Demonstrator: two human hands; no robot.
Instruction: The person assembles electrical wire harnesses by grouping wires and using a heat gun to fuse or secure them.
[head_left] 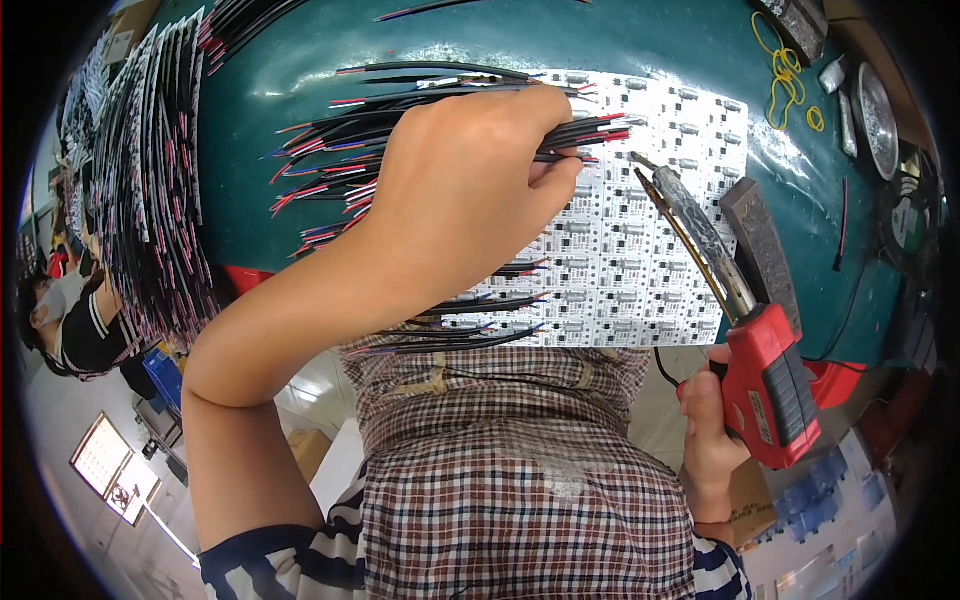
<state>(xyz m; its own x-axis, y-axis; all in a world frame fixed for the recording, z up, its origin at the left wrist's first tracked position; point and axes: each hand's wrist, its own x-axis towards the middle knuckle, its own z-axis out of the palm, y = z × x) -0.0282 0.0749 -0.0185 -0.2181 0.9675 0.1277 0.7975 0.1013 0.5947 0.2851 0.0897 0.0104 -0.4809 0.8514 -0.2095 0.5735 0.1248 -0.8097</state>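
My left hand (pixel 475 165) is closed over a white panel of small circuit boards (pixel 615 265). Its thumb and fingers pinch a bunch of black-sheathed wires (pixel 598 130), whose red and white bared ends point right over the boards. More black wires (pixel 325 170) lie under and beside this hand, their tips fanning out to the left. At the lower right my right hand (pixel 708 425) grips a red and black soldering gun (pixel 768 385). The gun's metal tip, with a thin brass-coloured tube alongside, points up and left, close to the wire ends.
A tall stack of wired board panels (pixel 150 190) stands on the left of the green table (pixel 275 95). A dark bar-shaped block (pixel 762 245) lies beside the gun. Yellow cord (pixel 785 75), a round metal dish (pixel 876 120) and a small fan (pixel 908 220) sit far right. Another person is at left.
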